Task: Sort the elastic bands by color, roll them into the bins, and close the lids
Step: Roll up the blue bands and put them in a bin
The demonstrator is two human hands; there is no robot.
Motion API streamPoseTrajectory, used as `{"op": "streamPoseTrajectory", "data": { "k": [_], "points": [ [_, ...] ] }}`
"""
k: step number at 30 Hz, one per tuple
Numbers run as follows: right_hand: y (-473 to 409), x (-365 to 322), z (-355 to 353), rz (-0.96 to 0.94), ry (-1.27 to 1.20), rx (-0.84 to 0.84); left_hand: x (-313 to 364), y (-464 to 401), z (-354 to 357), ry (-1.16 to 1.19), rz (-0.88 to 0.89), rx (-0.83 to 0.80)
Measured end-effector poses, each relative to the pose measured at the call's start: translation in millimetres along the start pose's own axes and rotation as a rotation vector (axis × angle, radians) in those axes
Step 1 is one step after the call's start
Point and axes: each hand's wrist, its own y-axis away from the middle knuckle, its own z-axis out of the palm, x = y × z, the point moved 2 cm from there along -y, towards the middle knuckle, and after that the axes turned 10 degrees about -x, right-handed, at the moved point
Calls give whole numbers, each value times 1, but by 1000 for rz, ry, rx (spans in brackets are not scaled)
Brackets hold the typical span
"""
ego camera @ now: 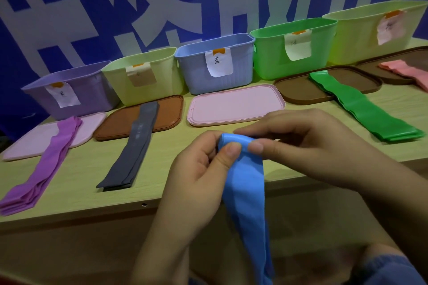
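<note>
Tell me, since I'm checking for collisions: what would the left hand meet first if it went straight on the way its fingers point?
Probably the right hand: the left hand points rightward across the blue band they both pinch.
</note>
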Motion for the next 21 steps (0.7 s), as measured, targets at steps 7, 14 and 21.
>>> {"op": "streamPoseTrajectory", "data": {
  "k": [7,14,21],
  "points": [
    [-1,-11,4,-223,386,194,-6,-5,4,366,-31,64],
    [-4,-14,2,-250,450,256,-12,-7,13,534,-137,-188],
    [-6,-6,4,-219,523,262,-18,-5,22,638,-177,-291]
  ]
}}
